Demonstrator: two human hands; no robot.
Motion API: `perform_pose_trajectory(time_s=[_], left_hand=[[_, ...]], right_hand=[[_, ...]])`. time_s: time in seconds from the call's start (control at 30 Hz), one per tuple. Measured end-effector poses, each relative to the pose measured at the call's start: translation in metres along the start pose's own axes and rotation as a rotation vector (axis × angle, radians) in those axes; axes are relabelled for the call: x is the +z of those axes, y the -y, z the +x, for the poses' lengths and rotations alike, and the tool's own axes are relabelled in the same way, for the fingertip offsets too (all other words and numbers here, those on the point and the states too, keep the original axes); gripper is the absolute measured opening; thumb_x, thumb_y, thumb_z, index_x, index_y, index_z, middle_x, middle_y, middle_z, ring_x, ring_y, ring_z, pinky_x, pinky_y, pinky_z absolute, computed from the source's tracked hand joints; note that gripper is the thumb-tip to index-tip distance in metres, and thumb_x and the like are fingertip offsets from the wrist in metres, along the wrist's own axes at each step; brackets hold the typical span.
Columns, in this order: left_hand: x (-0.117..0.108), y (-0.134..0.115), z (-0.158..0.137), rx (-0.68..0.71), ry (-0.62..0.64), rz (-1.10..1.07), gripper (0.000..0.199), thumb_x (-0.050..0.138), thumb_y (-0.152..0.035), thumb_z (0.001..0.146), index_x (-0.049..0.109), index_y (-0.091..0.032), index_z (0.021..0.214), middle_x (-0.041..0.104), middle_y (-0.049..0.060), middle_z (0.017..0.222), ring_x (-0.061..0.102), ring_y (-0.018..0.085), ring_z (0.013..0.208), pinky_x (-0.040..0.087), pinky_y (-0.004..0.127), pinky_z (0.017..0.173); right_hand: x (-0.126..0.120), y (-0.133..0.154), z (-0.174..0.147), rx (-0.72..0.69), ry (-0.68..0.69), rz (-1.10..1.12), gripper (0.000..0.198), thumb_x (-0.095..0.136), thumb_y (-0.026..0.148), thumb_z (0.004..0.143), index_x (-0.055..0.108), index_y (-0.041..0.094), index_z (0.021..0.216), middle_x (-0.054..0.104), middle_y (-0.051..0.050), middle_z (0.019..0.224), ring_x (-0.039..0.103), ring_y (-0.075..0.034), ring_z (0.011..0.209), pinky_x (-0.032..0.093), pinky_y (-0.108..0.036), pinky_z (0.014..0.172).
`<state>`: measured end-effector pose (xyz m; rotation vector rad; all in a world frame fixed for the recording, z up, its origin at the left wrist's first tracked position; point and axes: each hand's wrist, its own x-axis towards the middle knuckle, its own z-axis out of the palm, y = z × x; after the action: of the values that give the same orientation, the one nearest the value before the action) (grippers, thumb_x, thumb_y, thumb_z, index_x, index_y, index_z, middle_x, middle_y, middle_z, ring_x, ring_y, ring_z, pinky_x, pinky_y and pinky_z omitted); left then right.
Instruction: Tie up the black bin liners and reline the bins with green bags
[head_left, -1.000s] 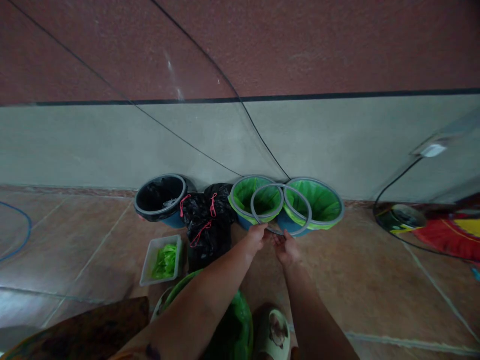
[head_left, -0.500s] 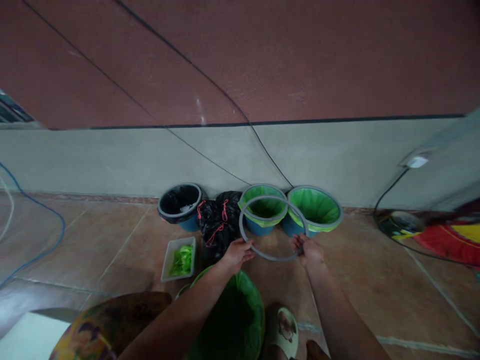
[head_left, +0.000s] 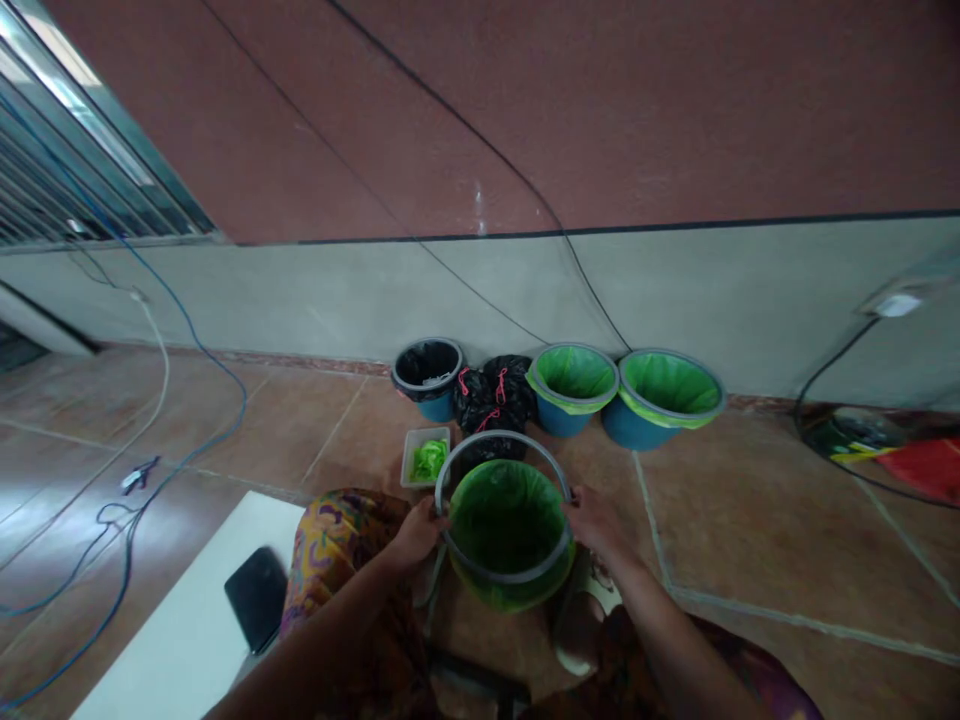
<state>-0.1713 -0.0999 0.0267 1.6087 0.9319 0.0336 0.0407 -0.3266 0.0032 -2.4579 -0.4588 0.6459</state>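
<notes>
A grey plastic ring [head_left: 498,578] is held between my two hands, above a bin lined with a green bag [head_left: 495,515]. My left hand [head_left: 418,532] grips the ring's left side, and my right hand [head_left: 592,520] has its fingers closed on the right side. The ring is tilted, its far edge standing beyond the bag's opening and its near edge crossing in front of it. Most of the bin's body is hidden under the bag. Just left of the bin sits a clear plastic tub [head_left: 409,462] with folded green bags [head_left: 430,460] in it.
Along the wall stand a black-lined bin [head_left: 427,368], tied black bags [head_left: 499,390] and two green-lined bins [head_left: 574,375]. A white board [head_left: 180,610] bearing a black phone [head_left: 256,597] lies at left. Blue cable [head_left: 214,440] crosses the floor there.
Both hands have brought the grey ring back toward me, from in front of the wall bins to over the near green-lined bin. The view has shifted left, showing the window and phone.
</notes>
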Motion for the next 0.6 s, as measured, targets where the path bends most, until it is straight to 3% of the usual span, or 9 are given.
perform_pose_trajectory(time_s=[0.1,0.2,0.43,0.6], left_hand=[[-0.005,0.013,-0.013,0.103,-0.028,0.206,0.024,0.059,-0.007,0.07,0.065,-0.018,0.091,0.072,0.002,0.09,0.065,0.021,0.095,0.05,0.033,0.091],[0.0,0.017,-0.016,0.148,-0.022,0.298,0.036,0.052,-0.003,0.072,0.065,-0.018,0.103,0.072,0.005,0.107,0.062,0.021,0.109,0.044,0.034,0.103],[0.019,0.03,0.007,0.075,0.03,0.493,0.043,0.052,-0.004,0.073,0.06,-0.016,0.114,0.069,0.009,0.114,0.059,0.023,0.117,0.042,0.038,0.106],[0.027,0.044,0.008,-0.026,0.007,0.552,0.041,0.054,-0.01,0.078,0.056,-0.012,0.119,0.065,0.014,0.12,0.058,0.025,0.118,0.041,0.037,0.105]], right_hand=[[0.02,-0.002,-0.018,-0.021,0.033,-0.234,0.019,0.052,0.023,0.083,0.066,0.015,0.094,0.072,-0.015,0.096,0.068,-0.025,0.092,0.047,-0.032,0.078],[0.028,-0.007,-0.022,-0.017,0.04,-0.306,0.025,0.049,0.024,0.086,0.067,0.014,0.1,0.072,-0.017,0.103,0.068,-0.026,0.099,0.048,-0.033,0.082],[0.024,-0.016,-0.011,0.08,0.128,-0.387,0.032,0.049,0.024,0.086,0.071,0.012,0.106,0.074,-0.018,0.104,0.069,-0.027,0.102,0.049,-0.03,0.079],[0.028,-0.017,-0.005,0.156,0.172,-0.443,0.032,0.048,0.023,0.087,0.075,0.01,0.1,0.073,-0.019,0.107,0.069,-0.028,0.105,0.05,-0.028,0.079]])
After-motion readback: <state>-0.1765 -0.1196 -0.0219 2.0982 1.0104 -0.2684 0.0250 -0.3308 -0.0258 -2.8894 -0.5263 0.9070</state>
